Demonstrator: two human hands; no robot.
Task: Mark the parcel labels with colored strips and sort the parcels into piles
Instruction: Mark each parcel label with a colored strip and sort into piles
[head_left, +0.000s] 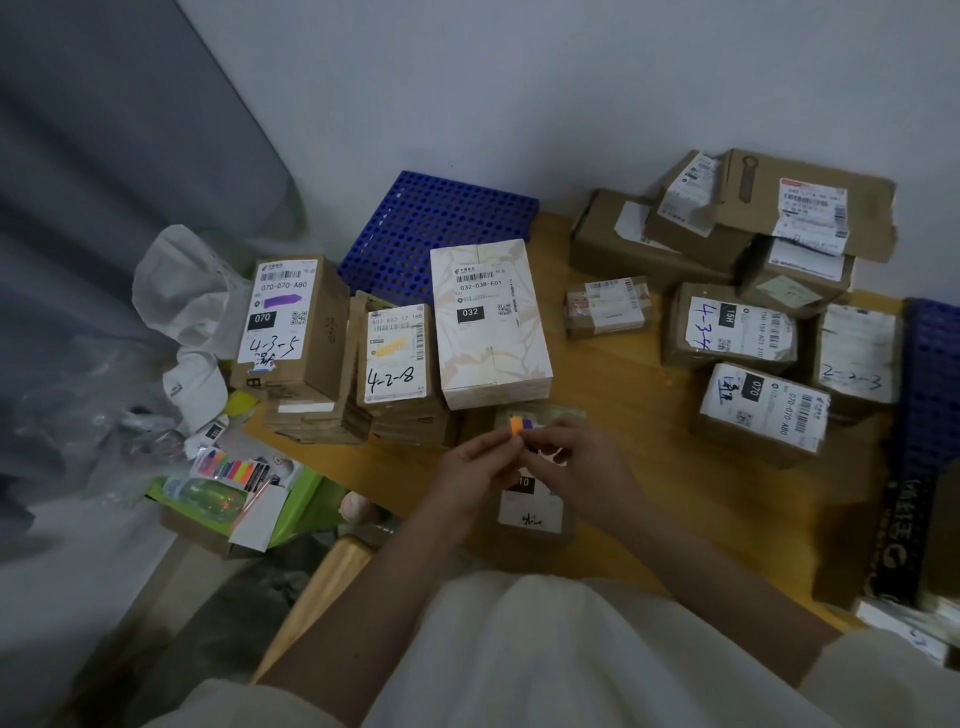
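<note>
**Inspector:** Both hands meet over the near parcel. Left hand pinches an orange strip at its fingertips; right hand has its fingers curled at the same spot, where a purple strip shows just beside the orange one. Which hand holds the purple one cannot be told.

**Clerk:** And the parcel itself?

**Inspector:** Directly beneath the hands, on the wooden table, label up and partly hidden. No strip seen on it yet.

**Clerk:** Progress?

**Inspector:** Beyond and left of the hands stand stacked parcels. The 070 box carries a purple mark; the 4-2-8 box a yellow-orange one. The white 032 box shows no mark. Well to the right lies an unsorted heap, no colours visible there. Further left of the left hand, off the table, sits the strip pad.

**Clerk:** Judgement?

**Inspector:** Early stage. Two marked, most outstanding.
</note>
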